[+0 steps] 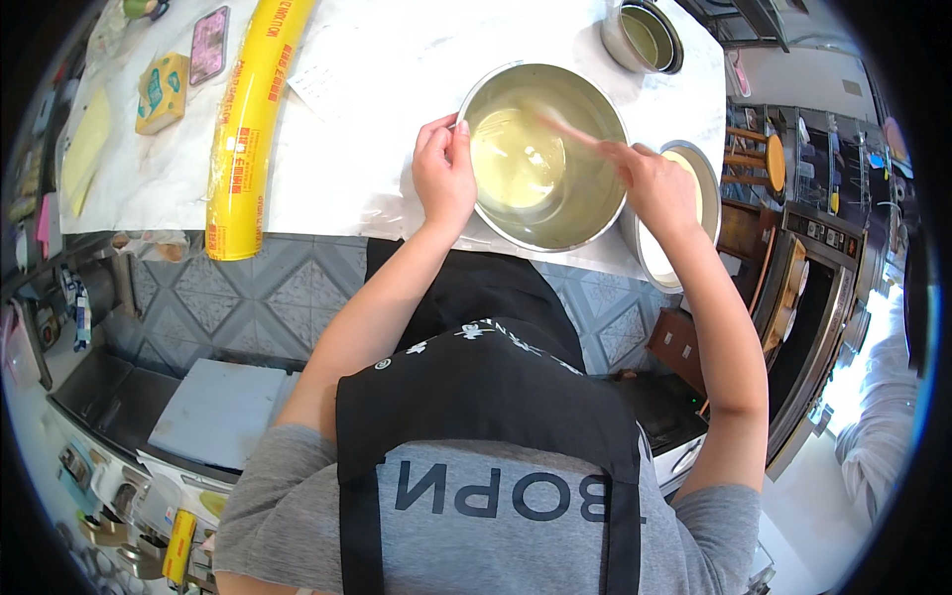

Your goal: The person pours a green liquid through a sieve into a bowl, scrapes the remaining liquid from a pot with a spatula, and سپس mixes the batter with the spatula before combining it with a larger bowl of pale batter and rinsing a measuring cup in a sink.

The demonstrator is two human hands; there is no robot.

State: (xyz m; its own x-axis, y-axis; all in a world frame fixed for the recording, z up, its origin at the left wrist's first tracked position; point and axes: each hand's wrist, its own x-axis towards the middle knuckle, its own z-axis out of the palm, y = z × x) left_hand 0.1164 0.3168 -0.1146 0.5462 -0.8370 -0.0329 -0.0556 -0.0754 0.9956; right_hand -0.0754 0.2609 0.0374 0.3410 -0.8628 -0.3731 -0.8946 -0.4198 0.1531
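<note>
A large round metal mixing bowl (595, 201) stands near the front edge of the table, with pale yellow liquid (520, 167) pooled in its bottom. My left hand (446, 171) grips the bowl's left rim, thumb on top. Over the right rim, my right hand (658, 186) is closed on a reddish stirring tool (565, 128); its far end is blurred over the liquid, so its kind cannot be told. Below my right forearm, a second metal bowl (710, 197) with pale yellow contents reaches past the table's right corner, partly hidden by my hand and arm.
Two nested metal pots (621, 41) stand at the back right. On the left lie a long yellow roll of wrap (242, 141), a tissue pack (161, 93), a phone (208, 46) and a slip of paper (320, 89). An oven (811, 297) is at the right, beyond the table.
</note>
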